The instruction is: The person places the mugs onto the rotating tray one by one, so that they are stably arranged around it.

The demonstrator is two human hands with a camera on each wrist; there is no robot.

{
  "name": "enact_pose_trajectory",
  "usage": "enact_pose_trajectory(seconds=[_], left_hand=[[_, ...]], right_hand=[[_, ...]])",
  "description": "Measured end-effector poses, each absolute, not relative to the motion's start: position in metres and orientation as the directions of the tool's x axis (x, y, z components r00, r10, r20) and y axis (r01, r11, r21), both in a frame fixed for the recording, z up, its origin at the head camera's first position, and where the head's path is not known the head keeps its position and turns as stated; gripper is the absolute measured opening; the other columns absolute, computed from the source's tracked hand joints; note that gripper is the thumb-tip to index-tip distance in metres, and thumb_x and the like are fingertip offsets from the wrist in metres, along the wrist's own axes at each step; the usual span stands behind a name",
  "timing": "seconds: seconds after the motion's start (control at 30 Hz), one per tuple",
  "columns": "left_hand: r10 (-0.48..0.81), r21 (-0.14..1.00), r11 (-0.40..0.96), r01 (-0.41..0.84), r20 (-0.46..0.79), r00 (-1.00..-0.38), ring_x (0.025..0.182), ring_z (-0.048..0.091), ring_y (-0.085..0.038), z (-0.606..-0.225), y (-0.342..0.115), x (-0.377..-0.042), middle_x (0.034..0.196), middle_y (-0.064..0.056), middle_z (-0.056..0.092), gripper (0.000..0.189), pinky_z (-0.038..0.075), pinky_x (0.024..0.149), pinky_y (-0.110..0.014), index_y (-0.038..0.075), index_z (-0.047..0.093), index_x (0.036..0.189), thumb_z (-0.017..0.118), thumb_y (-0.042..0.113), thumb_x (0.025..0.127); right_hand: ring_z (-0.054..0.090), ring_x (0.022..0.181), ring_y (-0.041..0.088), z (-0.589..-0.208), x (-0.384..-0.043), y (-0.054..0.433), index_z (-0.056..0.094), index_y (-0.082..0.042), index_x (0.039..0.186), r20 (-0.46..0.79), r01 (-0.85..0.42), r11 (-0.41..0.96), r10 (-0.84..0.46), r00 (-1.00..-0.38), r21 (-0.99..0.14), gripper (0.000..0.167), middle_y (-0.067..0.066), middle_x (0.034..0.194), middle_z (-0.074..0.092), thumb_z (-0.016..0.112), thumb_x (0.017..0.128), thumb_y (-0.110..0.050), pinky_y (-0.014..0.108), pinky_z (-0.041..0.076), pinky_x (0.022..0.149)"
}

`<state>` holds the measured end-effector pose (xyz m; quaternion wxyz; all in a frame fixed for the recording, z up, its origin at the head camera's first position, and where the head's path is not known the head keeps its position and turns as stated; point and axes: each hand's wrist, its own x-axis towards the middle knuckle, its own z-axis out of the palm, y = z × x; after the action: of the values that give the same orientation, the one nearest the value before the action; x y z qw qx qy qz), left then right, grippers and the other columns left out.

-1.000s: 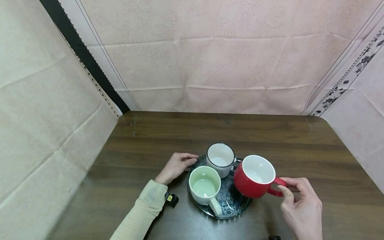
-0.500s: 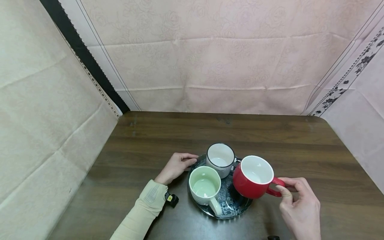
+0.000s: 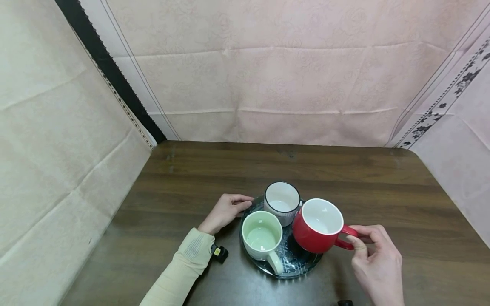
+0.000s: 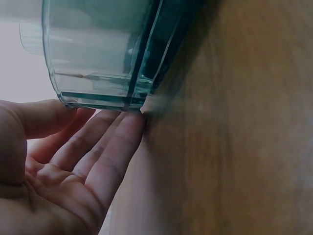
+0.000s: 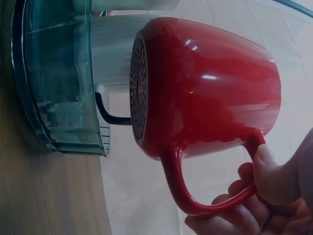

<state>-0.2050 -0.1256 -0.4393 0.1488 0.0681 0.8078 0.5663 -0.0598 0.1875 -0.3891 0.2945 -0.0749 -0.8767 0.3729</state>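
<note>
A red mug (image 3: 317, 233) with a white inside hangs over the right part of a round dark see-through tray (image 3: 292, 272). My right hand (image 3: 379, 261) pinches its handle between thumb and fingers. In the right wrist view the red mug's (image 5: 210, 88) patterned base is exposed, above the tray's rim (image 5: 88, 73). Standing in the tray are a light green mug (image 3: 262, 238) at the front left and a white dark-rimmed mug (image 3: 282, 204) at the back. My left hand (image 3: 226, 212) touches the tray's left side; the left wrist view shows its extended fingers (image 4: 115, 152) against the clear wall.
The tray stands on a brown wood-grain table (image 3: 183, 178). Pale patterned cloth (image 3: 287, 85) hangs behind the table and at both sides. The green mug's handle (image 3: 274, 262) points toward the front right.
My right hand has carried the red mug a little to the left, further over the tray. The left hand, the tray and the other two mugs stay in place.
</note>
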Motion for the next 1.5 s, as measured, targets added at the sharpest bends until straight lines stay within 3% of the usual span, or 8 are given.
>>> enact_pose_trajectory(seconds=[0.93,1.5], left_hand=[[0.284,0.937,0.343,-0.061,-0.166,-0.944,0.106,0.062,-0.016,-0.439,-0.124,-0.208,0.117,-0.001,0.067,0.020,0.056,0.083,-0.032,0.018,0.073,0.113,0.063,0.023,0.096],[0.272,0.930,0.362,-0.066,-0.174,-0.946,0.107,0.062,-0.017,-0.438,-0.125,-0.206,0.119,-0.001,0.066,0.020,0.056,0.084,-0.034,0.019,0.073,0.114,0.062,0.023,0.097]], right_hand=[[0.054,0.076,-0.010,-0.393,-0.063,0.182,0.072,-0.008,0.091,0.484,-0.140,0.704,0.317,-0.816,-0.696,0.026,-0.006,0.089,0.062,0.077,0.075,0.010,0.010,0.042,0.053],[0.053,0.078,-0.005,-0.393,-0.063,0.175,0.071,-0.011,0.094,0.391,-0.041,0.707,0.341,-0.855,-0.706,0.025,-0.009,0.091,0.060,0.077,0.078,0.007,0.011,0.044,0.054]])
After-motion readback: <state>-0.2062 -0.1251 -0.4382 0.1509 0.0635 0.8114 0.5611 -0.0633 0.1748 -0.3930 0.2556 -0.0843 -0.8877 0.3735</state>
